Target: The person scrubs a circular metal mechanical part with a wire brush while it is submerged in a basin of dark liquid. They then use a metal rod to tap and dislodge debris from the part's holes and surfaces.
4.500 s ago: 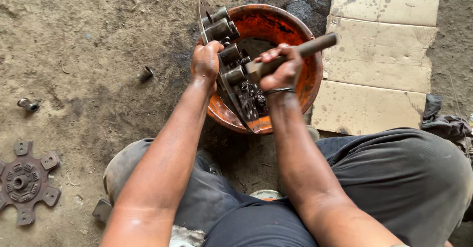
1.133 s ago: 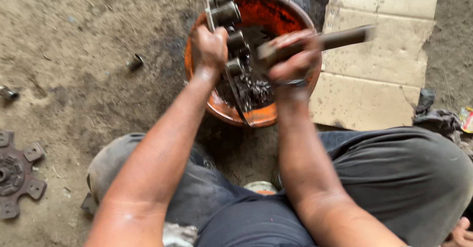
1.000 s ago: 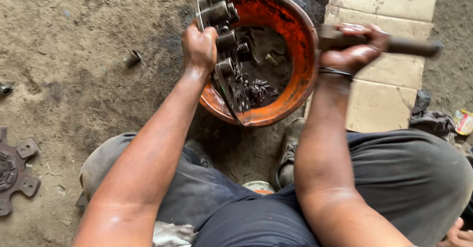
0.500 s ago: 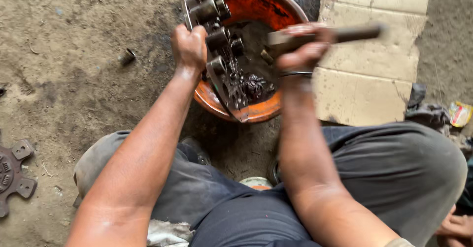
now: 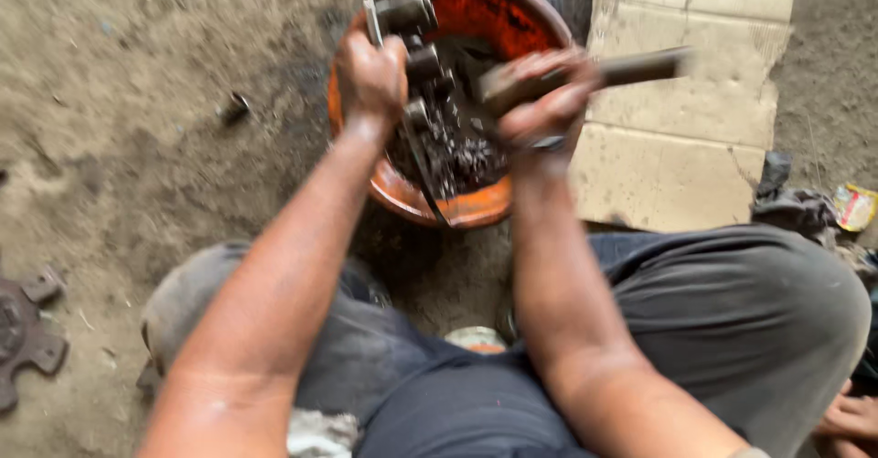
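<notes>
My left hand [image 5: 370, 74] grips a greasy metal plate [image 5: 395, 5] with several short cylinders fixed to it, held on edge inside an orange bowl [image 5: 512, 28]. Thick and rusty, a metal bar [image 5: 631, 67] is gripped in my right hand [image 5: 540, 101], with its near end down by the cylinders and its far end pointing right over the cardboard. Dark small parts [image 5: 462, 156] lie in the bottom of the bowl. The picture is blurred by motion.
Flattened cardboard [image 5: 695, 101] lies right of the bowl on the dirt floor. A small metal sleeve [image 5: 236, 108] lies on the ground to the left, a clutch disc [image 5: 23, 335] at the left edge. Rags and a wrapper [image 5: 855, 207] sit at far right. My knees fill the foreground.
My right hand swung the bar out over the cardboard, then brought it back against the cylinders on the plate. My left hand kept hold of the plate in the bowl.
</notes>
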